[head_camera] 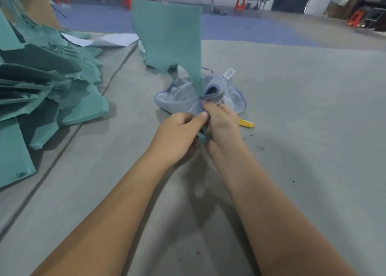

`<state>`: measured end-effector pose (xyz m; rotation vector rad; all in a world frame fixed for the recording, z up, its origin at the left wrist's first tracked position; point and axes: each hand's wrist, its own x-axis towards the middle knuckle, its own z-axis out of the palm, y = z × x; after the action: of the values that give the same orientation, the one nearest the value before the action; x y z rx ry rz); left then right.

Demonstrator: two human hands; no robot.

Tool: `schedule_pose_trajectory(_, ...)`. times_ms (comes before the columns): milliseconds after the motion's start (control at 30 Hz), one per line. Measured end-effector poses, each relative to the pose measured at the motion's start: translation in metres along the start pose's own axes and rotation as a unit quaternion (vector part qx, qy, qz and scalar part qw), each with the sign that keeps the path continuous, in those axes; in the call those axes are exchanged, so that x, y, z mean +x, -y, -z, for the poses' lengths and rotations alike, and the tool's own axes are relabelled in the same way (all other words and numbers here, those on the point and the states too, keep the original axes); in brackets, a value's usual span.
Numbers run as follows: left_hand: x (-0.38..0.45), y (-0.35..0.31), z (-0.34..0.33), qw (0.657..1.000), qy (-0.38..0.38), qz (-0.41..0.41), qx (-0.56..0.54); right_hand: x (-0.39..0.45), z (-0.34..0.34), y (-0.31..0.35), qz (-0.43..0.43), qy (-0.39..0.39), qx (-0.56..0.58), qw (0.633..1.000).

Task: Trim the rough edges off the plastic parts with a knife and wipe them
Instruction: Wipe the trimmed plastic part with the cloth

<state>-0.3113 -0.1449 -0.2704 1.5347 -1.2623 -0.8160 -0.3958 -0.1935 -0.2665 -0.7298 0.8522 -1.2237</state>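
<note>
Head view: your left hand (177,135) grips the narrow lower end of the teal plastic part (169,39), and your right hand (221,127) pinches the grey cloth (188,100) against it just above. The part stands upright, its long axis rising away from both grips, so a wipe would likely run upward along it. The yellow knife (246,123) lies on the surface just beside your right hand (mostly hidden)

Part (167,35) bottom end hidden between hands — grip unclear. Knife (246,123) mostly behind right hand (223,127). Cloth (188,98) partly covered. Pile (41,83) cut off at left edge.
</note>
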Motion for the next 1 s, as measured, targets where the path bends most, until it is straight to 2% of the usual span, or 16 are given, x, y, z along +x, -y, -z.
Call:
schedule_pose_trajectory(67,-0.002,-0.003,0.004,0.998,0.052,-0.002,-0.028,0.001,0.001,0.002,-0.027,0.000,0.000,1.000)
schedule_pose_trajectory(133,-0.003,-0.004,0.007,0.995,0.097,0.005,-0.010,0.003,0.000,0.003,-0.026,-0.021,0.005,0.999)
schedule_pose_trajectory(300,0.000,-0.007,0.015,0.990,0.104,-0.030,0.094,0.010,-0.002,-0.003,0.031,-0.055,-0.016,0.998)
schedule_pose_trajectory(400,-0.005,-0.010,0.014,0.968,0.187,-0.045,0.161,0.018,0.003,0.001,0.062,-0.081,-0.029,0.994)
schedule_pose_trajectory(500,-0.009,-0.013,0.010,0.943,0.252,-0.028,0.215,0.026,0.012,0.007,0.079,-0.102,-0.024,0.991)
schedule_pose_trajectory(733,-0.011,-0.014,0.032,0.926,0.361,0.039,0.108,0.026,0.012,0.011,0.112,-0.095,-0.054,0.988)
schedule_pose_trajectory(833,-0.011,-0.013,0.027,0.939,0.335,0.064,0.037,0.021,0.012,0.011,0.105,-0.073,-0.044,0.991)
schedule_pose_trajectory(1000,-0.003,-0.007,0.003,0.977,0.155,0.090,-0.115,0.010,0.006,0.001,0.108,-0.038,-0.073,0.991)
